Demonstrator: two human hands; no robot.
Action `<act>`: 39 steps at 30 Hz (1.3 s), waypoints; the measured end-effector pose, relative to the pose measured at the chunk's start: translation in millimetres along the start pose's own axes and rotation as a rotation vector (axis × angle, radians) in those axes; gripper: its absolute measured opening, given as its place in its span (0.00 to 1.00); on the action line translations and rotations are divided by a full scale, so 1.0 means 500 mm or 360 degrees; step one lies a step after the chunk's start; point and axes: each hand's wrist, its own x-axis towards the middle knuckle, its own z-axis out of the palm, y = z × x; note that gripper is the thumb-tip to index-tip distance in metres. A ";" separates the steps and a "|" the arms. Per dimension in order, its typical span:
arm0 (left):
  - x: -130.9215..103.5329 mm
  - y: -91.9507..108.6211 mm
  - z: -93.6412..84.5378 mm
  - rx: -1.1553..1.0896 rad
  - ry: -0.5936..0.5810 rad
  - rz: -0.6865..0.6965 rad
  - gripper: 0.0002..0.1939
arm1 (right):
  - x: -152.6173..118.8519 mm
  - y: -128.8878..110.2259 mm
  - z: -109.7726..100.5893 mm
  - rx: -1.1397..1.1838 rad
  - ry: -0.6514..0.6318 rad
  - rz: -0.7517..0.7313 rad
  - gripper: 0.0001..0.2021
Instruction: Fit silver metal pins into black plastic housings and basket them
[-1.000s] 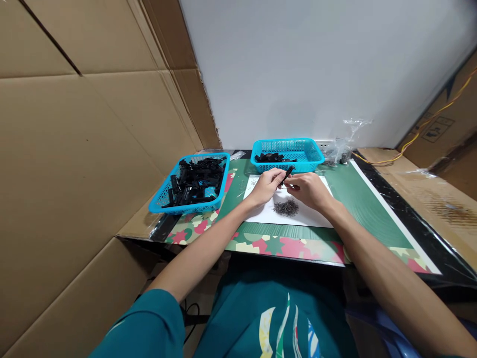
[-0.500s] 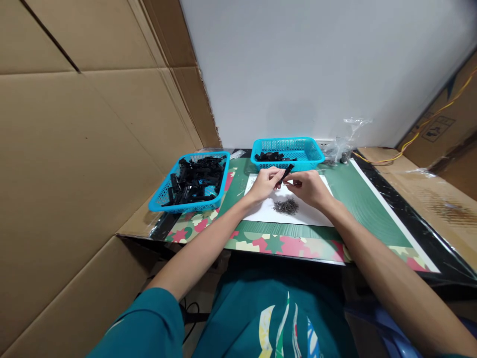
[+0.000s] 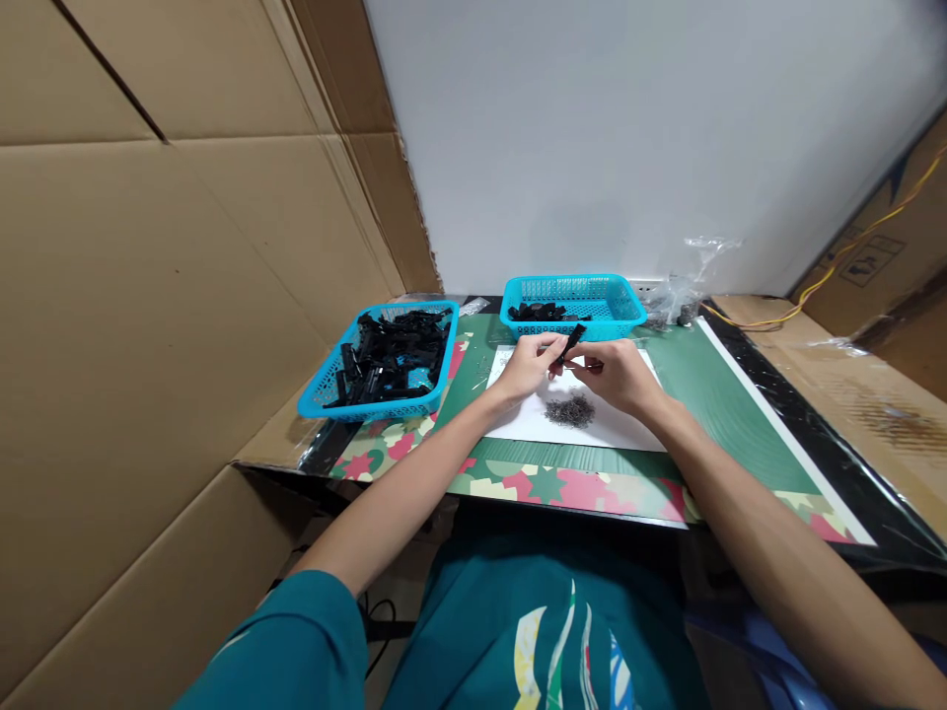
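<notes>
My left hand [image 3: 530, 365] is closed on a small black plastic part [image 3: 573, 340], which tilts up to the right between its thumb and fingers. Pinched against the part's lower end is my right hand [image 3: 616, 373]; whatever its fingertips hold is too small to make out. Below both hands, a heap of tiny dark metal pieces [image 3: 569, 410] lies on a white sheet [image 3: 510, 426].
On the left stands a blue basket [image 3: 442, 380] full of black parts. Behind my hands, a second blue basket [image 3: 630, 318] holds fewer. A clear plastic bag [image 3: 672, 296] sits at the wall. Cardboard [image 3: 192, 296] rises on the left.
Both hands stay in nearly the same place, with the black part still in the left. The whole view has shifted slightly.
</notes>
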 end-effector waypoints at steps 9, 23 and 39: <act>-0.002 0.006 0.000 -0.0068 -0.0018 -0.0026 0.29 | -0.001 0.007 0.004 -0.0010 0.0078 0.0004 0.11; -0.003 -0.006 -0.002 -0.0175 -0.0010 -0.0125 0.25 | -0.002 0.007 0.001 -0.0131 0.0031 -0.0040 0.12; 0.000 0.005 -0.006 -0.0319 0.0076 -0.0124 0.33 | -0.003 0.005 -0.001 -0.0241 0.0159 -0.0155 0.11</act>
